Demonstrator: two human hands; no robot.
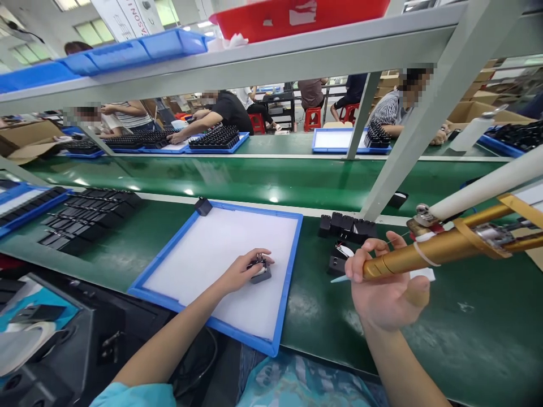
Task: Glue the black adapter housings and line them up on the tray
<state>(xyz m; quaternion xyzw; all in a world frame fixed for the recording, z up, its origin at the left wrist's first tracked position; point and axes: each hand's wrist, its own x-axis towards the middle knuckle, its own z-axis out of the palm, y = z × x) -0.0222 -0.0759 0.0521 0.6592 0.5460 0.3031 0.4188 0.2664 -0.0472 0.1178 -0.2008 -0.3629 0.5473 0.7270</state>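
Observation:
My left hand (244, 270) rests on the white pad of a blue-rimmed tray (292, 265), its fingers pinched on a small black part (260, 272). My right hand (384, 288) is wrapped around a gold-coloured dispensing tool (428, 253) with a pale tip, held above the green bench. The tip points left, towards the tray's right rim. Just beyond my right hand lie a few more small black parts (347, 226) and one open part with wires (339, 257).
Rows of black parts (87, 217) lie at the left, beside another blue tray (25, 206). A grey shelf post (418, 118) rises behind the bench. A green conveyor belt (254, 178) runs across. Several people work at trays on its far side.

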